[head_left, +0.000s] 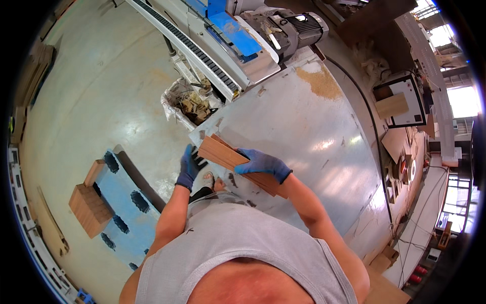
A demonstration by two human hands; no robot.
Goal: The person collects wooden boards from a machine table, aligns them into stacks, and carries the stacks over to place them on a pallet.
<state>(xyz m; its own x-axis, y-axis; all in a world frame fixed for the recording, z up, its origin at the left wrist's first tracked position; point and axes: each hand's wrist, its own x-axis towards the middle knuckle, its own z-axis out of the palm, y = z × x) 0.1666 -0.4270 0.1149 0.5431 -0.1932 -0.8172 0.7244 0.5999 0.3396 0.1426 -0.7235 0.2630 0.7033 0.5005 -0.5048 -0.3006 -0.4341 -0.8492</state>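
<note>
My right hand (262,164), in a blue work glove, grips several thin wooden boards (217,152) over the near left edge of the metal table (324,152). The boards are fanned slightly, and their lower ends (266,182) show beneath the glove. My left hand (188,166), gloved in blue with dark fingertips, is held beside the left end of the boards. Its fingers are stretched out and hold nothing, with a small gap to the wood.
A blue pallet-like stand (126,187) with dark holes carries a stack of wooden blocks (90,207) at left. Beyond the table corner stands a white scrap bin (169,104). A machine with a motor (309,29) is at the back; sawdust (320,83) lies on the table.
</note>
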